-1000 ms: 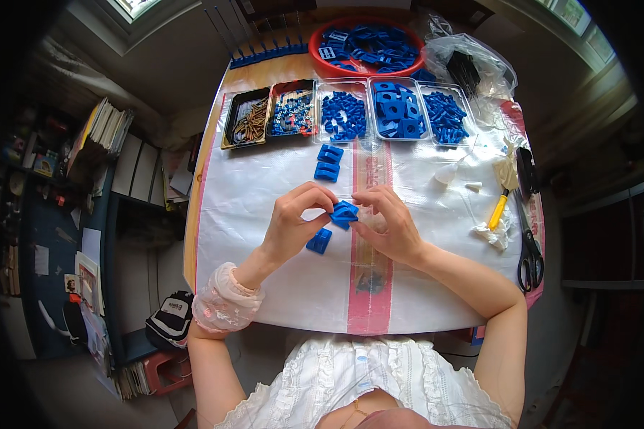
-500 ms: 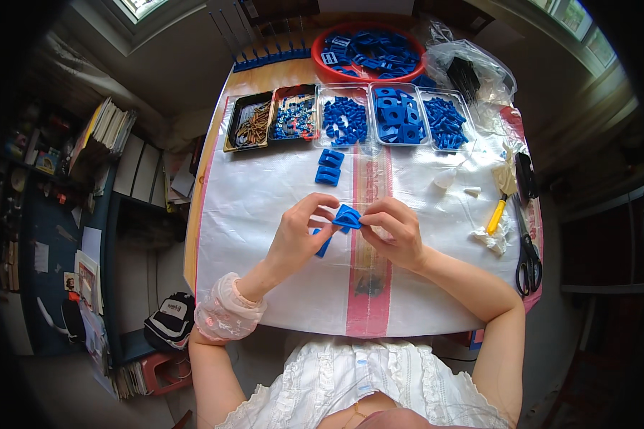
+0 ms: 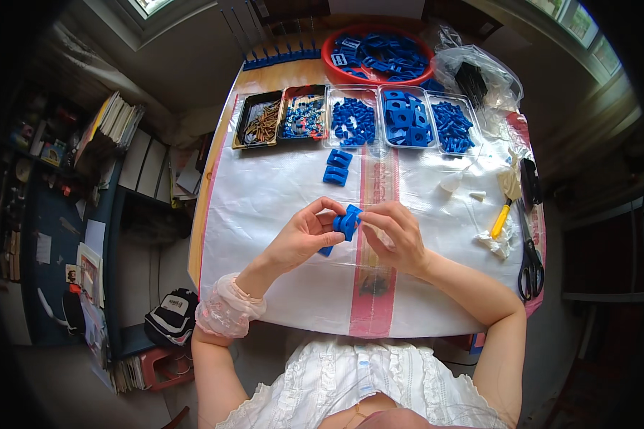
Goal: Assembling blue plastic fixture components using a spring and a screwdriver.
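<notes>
Above the middle of the table, my left hand [image 3: 309,230] grips a blue plastic part [image 3: 348,221] between thumb and fingers. It is curved and ridged, and stands tilted up. My right hand [image 3: 392,232] has its fingertips pinched at the part's right edge; whether a smaller piece is between them I cannot make out. Under my left fingers, a second blue piece [image 3: 325,251] lies on the white sheet, mostly covered. Just beyond my hands rest two similar blue ridged parts [image 3: 336,167], one behind the other.
Across the back stand a tray of brass-coloured screws [image 3: 262,123], a tray of small mixed pieces [image 3: 303,116] and clear trays of blue parts [image 3: 408,121]. Behind them is a red basin [image 3: 330,71]. To the right lie a yellow-handled tool [image 3: 501,220] and black scissors [image 3: 530,268].
The blue part between my hands has been turned from lying flat to tilted upright. My right fingers have shifted along its edge. The whole view has moved slightly.
</notes>
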The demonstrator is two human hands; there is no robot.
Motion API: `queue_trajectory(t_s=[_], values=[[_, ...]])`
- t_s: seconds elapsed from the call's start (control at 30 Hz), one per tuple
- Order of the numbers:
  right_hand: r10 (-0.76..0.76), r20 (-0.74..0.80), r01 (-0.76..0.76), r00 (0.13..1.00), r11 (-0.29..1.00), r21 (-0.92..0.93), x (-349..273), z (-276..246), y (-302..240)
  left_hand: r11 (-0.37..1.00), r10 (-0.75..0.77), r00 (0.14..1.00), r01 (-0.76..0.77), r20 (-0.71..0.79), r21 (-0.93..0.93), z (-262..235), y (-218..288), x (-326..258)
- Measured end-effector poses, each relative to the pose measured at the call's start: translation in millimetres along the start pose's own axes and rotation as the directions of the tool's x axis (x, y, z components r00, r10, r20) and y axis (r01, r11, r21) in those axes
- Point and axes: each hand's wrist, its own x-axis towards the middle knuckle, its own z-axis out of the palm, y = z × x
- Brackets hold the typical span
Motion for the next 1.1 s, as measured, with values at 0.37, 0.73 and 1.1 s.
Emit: queue_trajectory(t_s=[0.37, 0.73, 1.1], values=[[0.097, 0.415, -0.029, 0.905, 0.985, -0.168, 1.2, 5.0, 3.3, 0.728, 0.250, 0.921, 0.025, -0.298, 0.685, -50.5, 44.9, -29.6], [0.181, 0.346, -0.122, 0.921, 0.975, -0.183, -1.6, 6.2, 7.5, 0.339, 0.235, 0.946, 0.134, -0.222, 0.931, -51.2, 40.6, -45.9], [0.188, 0.319, -0.131, 0.929, 0.972, -0.194, -4.0, 6.4, 10.4, -0.020, 0.412, 0.899, -0.156, 0.150, 0.988, -33.7, 31.0, 65.6]])
